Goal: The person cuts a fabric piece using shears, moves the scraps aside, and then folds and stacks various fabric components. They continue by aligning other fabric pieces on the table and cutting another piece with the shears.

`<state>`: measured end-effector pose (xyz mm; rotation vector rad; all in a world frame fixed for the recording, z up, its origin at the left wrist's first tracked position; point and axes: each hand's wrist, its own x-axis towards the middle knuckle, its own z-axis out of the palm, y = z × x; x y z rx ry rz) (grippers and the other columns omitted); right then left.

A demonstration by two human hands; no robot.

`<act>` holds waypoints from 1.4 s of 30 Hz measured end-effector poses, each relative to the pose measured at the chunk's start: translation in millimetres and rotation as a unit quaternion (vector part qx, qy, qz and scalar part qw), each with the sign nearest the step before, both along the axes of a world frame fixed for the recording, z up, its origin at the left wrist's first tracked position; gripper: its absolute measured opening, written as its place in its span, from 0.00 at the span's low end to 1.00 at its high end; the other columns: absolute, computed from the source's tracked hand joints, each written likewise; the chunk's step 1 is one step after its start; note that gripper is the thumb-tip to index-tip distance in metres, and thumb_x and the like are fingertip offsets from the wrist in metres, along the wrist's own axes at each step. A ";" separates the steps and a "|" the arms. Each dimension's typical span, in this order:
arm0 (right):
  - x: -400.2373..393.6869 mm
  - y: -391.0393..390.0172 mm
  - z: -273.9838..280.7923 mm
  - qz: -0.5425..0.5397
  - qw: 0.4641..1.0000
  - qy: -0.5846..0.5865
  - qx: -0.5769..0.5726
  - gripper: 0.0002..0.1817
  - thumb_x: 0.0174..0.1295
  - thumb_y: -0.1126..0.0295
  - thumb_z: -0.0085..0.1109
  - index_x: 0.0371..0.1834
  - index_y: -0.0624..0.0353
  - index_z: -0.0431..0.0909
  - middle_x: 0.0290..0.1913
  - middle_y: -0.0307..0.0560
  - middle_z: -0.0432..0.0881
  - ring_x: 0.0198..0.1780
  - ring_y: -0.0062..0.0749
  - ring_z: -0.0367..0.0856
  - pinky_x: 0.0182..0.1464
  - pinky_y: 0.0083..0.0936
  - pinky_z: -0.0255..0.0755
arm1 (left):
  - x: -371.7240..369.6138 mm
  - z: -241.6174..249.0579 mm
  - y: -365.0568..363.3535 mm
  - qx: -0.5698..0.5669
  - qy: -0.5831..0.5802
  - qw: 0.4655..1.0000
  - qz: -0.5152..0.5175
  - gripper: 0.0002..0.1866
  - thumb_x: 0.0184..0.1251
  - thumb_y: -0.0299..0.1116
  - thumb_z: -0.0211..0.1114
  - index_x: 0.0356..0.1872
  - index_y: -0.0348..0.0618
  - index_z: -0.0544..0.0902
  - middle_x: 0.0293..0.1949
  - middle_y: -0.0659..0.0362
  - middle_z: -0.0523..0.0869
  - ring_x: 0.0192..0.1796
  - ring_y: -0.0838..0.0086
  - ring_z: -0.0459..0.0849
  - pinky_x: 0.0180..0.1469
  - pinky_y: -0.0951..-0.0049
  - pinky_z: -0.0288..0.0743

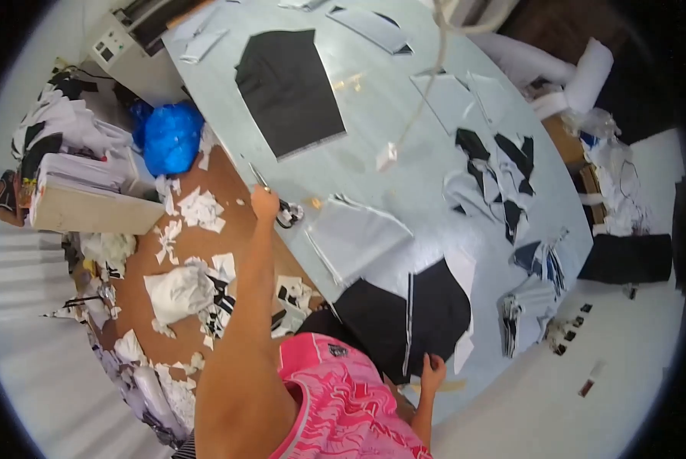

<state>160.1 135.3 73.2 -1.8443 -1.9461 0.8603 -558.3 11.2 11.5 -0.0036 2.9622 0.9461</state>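
Observation:
A pair of scissors (289,215) is in my left hand (264,202), which is closed round its middle at the table's left edge. The blades point away from me and the black handles stick out to the right of my fist. At the near edge, the fingers of my right hand (432,372) are closed on the lower edge of a black fabric piece (439,302). A light strip runs down that piece, and part of it hangs by my body. Just beyond lies a stack of light grey cut panels (356,236).
A large black panel (289,92) lies farther up the pale table (373,99). Black and white scraps (484,180) and folded bundles (528,306) lie to the right. Fabric waste (201,210) and a blue bag (172,138) are on the left floor. Another person (8,197) is far left.

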 end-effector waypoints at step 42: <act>8.0 251.9 -49.0 -0.025 0.986 -0.056 0.156 0.17 0.64 0.61 0.63 0.54 0.53 0.86 0.54 0.58 0.82 0.60 0.54 0.78 0.60 0.47 0.73 | 433.9 123.8 -8.9 0.026 0.005 0.842 -0.540 0.21 0.74 0.34 0.67 0.62 0.35 0.78 0.64 0.39 0.77 0.67 0.46 0.75 0.69 0.54 0.69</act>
